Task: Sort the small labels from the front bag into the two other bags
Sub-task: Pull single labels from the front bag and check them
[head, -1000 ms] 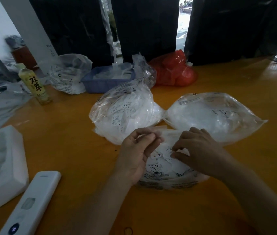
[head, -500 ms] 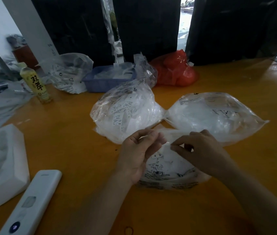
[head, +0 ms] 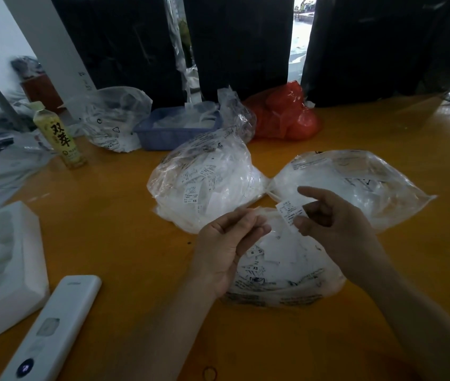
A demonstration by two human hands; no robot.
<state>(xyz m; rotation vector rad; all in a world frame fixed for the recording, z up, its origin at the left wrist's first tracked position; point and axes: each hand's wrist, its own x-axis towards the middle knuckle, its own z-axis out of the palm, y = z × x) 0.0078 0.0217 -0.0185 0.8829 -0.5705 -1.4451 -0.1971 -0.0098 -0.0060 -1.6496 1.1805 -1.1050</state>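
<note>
A person's right hand pinches a small white label above the front bag on an orange table. The left hand grips the bag's open edge. Two clear bags, a left bag and a right bag, lie just behind

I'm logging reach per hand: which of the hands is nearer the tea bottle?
Left. The left hand holds the front bag's rim, on the side of the table where the bottle stands far back; the right hand, pinching a label, is farther across.
</note>
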